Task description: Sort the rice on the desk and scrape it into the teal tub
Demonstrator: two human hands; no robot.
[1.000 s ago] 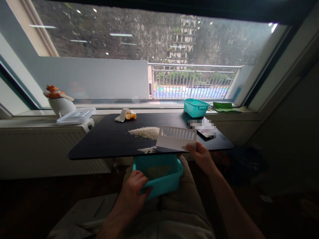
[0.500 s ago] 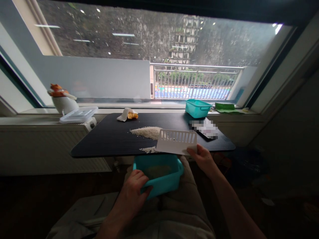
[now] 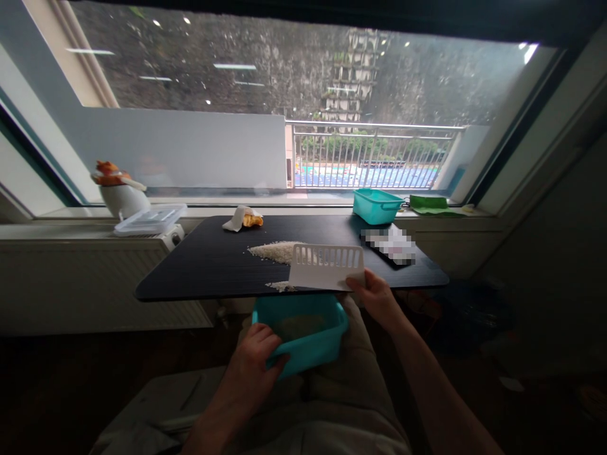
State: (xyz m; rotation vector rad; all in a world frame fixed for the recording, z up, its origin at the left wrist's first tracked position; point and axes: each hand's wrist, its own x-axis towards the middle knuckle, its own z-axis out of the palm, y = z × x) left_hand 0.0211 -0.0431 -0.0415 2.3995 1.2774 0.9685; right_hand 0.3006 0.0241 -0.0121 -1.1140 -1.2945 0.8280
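My right hand grips the lower right corner of a white slotted plastic panel, held at the front of the black tabletop. Behind and left of the panel lies a heap of white rice-like grains, partly seen through the slots. A smaller patch of grains sits by the front edge, at the panel's left side. My left hand is closed on the near left rim of a teal plastic basin on my lap, just under the table edge. Some pale contents show dimly inside it.
On the black table are a crumpled tissue with an orange-yellow piece, a second teal basin and a blurred flat item. A clear plastic lid and a white-and-orange figure stand left, by the window.
My right hand has moved the slotted panel a little to the left, toward the grains. My left hand and the basin it holds have hardly moved.
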